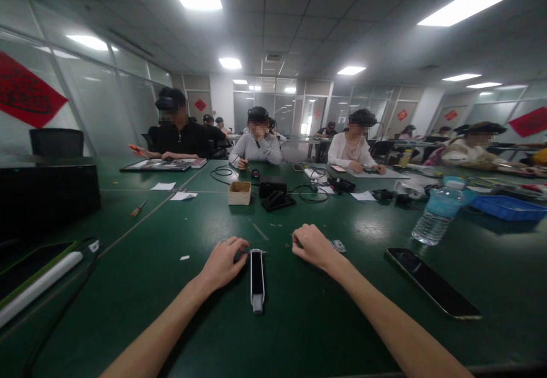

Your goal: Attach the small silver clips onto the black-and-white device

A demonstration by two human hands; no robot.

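A slim white-edged handheld device (257, 278) with a long dark face lies upright in view on the green table. My left hand (224, 261) rests at its upper left side, fingers curled and closed. A thin bit sticks out past the device's top end; whether my left fingers grip it, I cannot make out. My right hand (313, 245) is closed with bent fingers to the right of the device, apart from it. Whatever its fingertips hold is hidden. Tiny loose pieces (287, 245) lie by those fingertips, and a small silvery packet (339, 246) sits behind the wrist.
A phone (431, 284) and a water bottle (439, 213) stand to the right, near a blue tray (510, 208). Ahead are a small open box (239, 193) and black devices with cables (273, 190). A brush (139, 208) lies left. Several people sit across the table.
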